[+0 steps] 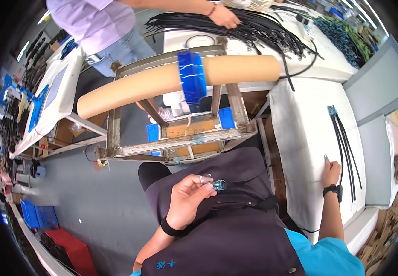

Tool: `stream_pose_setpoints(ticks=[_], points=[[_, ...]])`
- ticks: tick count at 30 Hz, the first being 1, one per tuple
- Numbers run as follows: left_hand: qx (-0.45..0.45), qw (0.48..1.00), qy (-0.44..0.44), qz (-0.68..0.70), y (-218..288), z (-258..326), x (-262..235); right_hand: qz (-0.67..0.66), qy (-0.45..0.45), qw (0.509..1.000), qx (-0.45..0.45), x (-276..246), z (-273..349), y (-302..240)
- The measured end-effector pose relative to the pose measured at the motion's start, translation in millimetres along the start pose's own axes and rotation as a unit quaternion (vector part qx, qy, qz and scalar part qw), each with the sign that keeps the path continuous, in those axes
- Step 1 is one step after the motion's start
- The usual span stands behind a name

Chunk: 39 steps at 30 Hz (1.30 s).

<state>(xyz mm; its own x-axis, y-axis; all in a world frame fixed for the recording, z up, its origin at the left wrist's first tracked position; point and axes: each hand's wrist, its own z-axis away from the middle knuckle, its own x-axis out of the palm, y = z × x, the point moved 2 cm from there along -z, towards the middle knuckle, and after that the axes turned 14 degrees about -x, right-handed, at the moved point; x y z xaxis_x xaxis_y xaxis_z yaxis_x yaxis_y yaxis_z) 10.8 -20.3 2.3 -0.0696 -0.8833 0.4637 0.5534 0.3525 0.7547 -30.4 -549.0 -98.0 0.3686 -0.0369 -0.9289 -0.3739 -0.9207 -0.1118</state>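
Observation:
Above my lap, my left hand point(186, 198) pinches a shiny teal metal clasp point(218, 185) between thumb and fingers. From the clasp a thin black strap point(249, 178) runs right across my dark apron. My right hand point(331, 175) is low over the white-covered table at my right, its fingers closed. A small dark pointed tip point(326, 158) juts from them; what it belongs to is hidden. Just beyond that hand lie several long black straps point(344, 152), with teal metal fittings point(332, 110) at their far end.
Ahead stands a worn frame point(180, 143) carrying a long tan padded roll point(134, 94) wrapped with blue tape point(192, 78). A co-worker's hand point(225, 16) touches a heap of black straps point(254, 32) behind it. Blue bins point(37, 215) and a red box point(72, 250) sit at left.

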Motion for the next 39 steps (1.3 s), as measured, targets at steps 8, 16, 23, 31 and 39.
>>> stream_pose_setpoints(ticks=[8,16,23,31,39], points=[[0.017,1.0,0.016,0.015,2,-3,17,0.096,0.029,0.985,0.142,8,-14,-8],[-0.014,1.0,0.016,-0.014,-1,-6,20,-0.32,0.034,0.909,-0.266,-75,10,-185],[0.009,1.0,-0.028,0.01,3,1,28,-0.492,-0.05,0.69,-0.529,-108,42,-326],[0.312,0.813,0.055,-0.488,36,16,8,-0.679,-0.582,0.445,-0.051,-110,40,-349],[0.124,0.974,-0.174,-0.08,22,-5,11,-0.728,-0.592,0.344,0.041,-121,26,-325]])
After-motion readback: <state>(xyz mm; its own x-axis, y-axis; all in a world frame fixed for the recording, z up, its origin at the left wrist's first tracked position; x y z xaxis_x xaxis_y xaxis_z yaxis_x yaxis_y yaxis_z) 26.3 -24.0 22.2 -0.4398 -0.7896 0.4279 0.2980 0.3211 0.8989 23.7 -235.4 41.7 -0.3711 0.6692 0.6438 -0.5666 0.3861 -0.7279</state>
